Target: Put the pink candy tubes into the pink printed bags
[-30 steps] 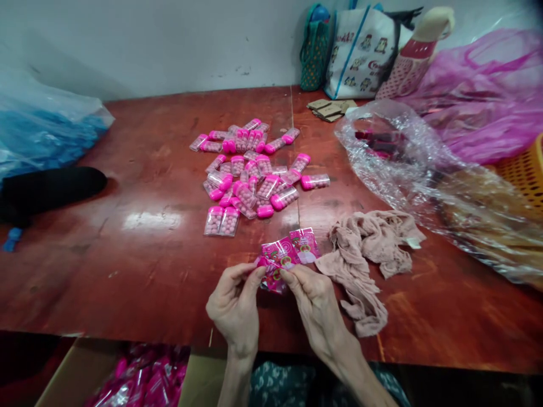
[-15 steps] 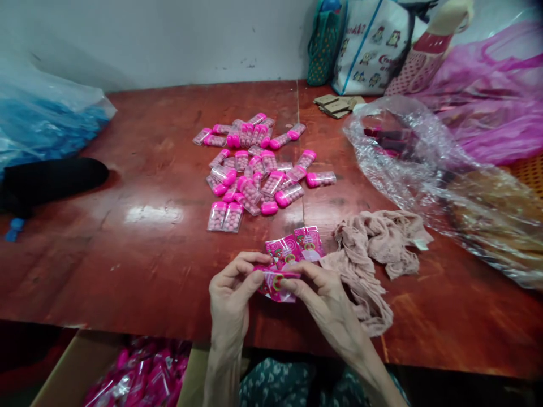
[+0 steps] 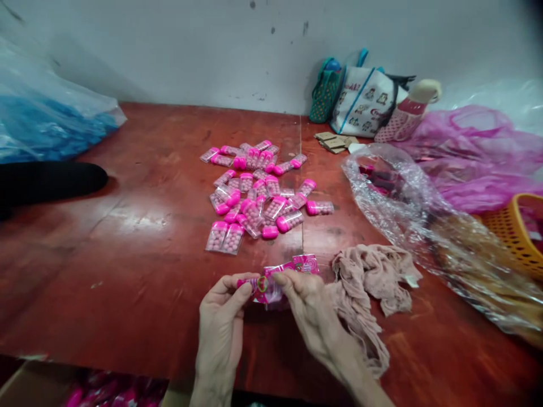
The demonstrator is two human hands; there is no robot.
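Observation:
My left hand (image 3: 224, 308) is closed, thumb and fingers pinching the left end of a small pink printed wrapper (image 3: 259, 287) with a clear part. At its right side my right hand (image 3: 306, 302) is closed too, its fingertips gripping the clear end. More pink printed wrappers (image 3: 307, 263) lie on the table just behind, partly covered by my right hand. Beyond my hands is a loose pile of small clear boxes (image 3: 250, 212) with pink caps, filled with pink balls. Two such boxes (image 3: 224, 237) stand out side by side at the pile's near edge.
A crumpled beige cloth (image 3: 369, 282) lies right of my hands. Farther right are a clear plastic bag (image 3: 382, 192), a pink bag (image 3: 475, 152) and a yellow basket (image 3: 513, 237). Bags (image 3: 360, 102) stand by the wall. Left are a blue-filled bag (image 3: 55, 124) and a black object (image 3: 55, 180).
My right hand has turned and curled more tightly at the wrapper's right end. The wrapper has shifted left, showing its clear part. The view has tilted up, bringing more wall into sight.

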